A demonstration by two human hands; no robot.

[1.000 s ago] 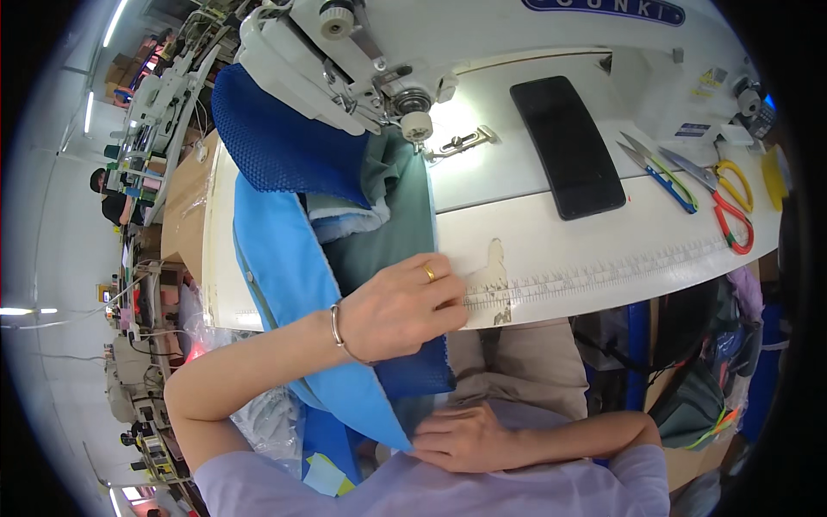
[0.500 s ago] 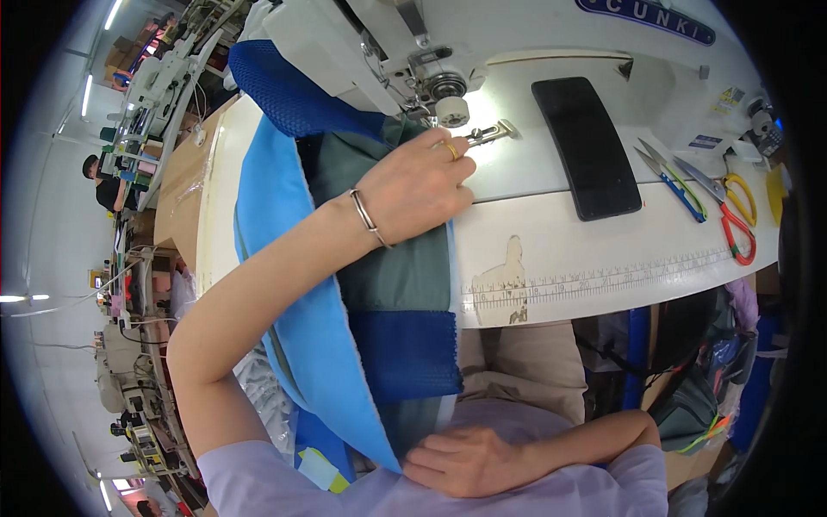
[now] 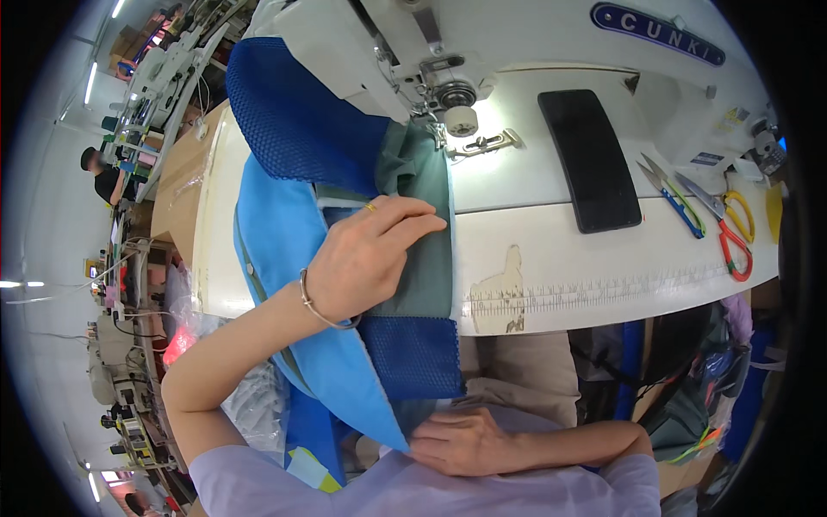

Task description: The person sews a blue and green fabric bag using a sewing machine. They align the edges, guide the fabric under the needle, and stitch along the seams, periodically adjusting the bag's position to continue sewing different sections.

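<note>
Looks like the lining-up step: green fabric (image 3: 428, 280) runs under the sewing machine (image 3: 336, 60), left hand (image 3: 366, 260) loose over it, grasping nothing; can't tell if the right hand (image 3: 465, 441) grips. Next move probably wants steady, straight guiding.

In front of me, a white surface (image 3: 525, 228) with a ruler strip (image 3: 603, 291) along its near edge carries the sewing machine (image 3: 517, 39), my blue and grey-green fabric (image 3: 426, 280), a black phone (image 3: 590, 162), blue-and-green snips (image 3: 687, 217), and scissors (image 3: 701, 194) with one red and one yellow handle.
</note>
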